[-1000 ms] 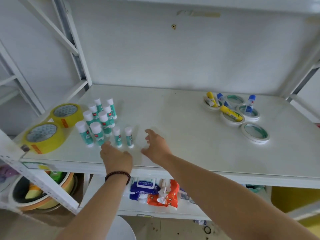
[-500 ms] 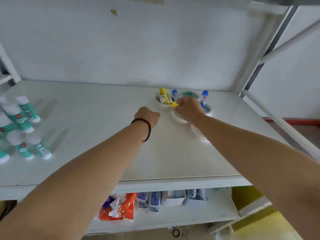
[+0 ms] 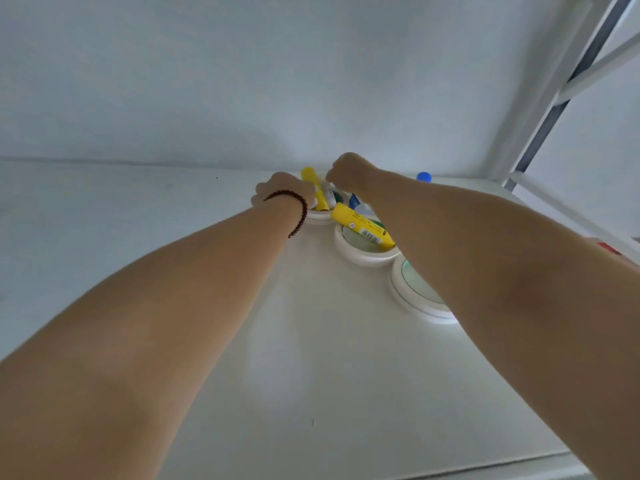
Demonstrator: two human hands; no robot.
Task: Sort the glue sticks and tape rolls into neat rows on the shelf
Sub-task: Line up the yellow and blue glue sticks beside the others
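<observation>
White shelf (image 3: 311,358), messy back pile: left hand (image 3: 284,192) grips a yellow glue stick (image 3: 317,190); right hand (image 3: 349,171) curled, grip unclear, probably clearing the tape rolls (image 3: 367,251).

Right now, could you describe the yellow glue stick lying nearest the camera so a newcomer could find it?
Look at the white shelf, toward its back right, between the two hands. The glue stick lies flat across a white tape roll. Unlike the other yellow stick, it shows a barcode label.

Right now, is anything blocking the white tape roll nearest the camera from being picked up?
Partly: the right forearm crosses over the nearest tape roll. Nothing lies on it, unlike the next roll, which carries a yellow glue stick.
</observation>
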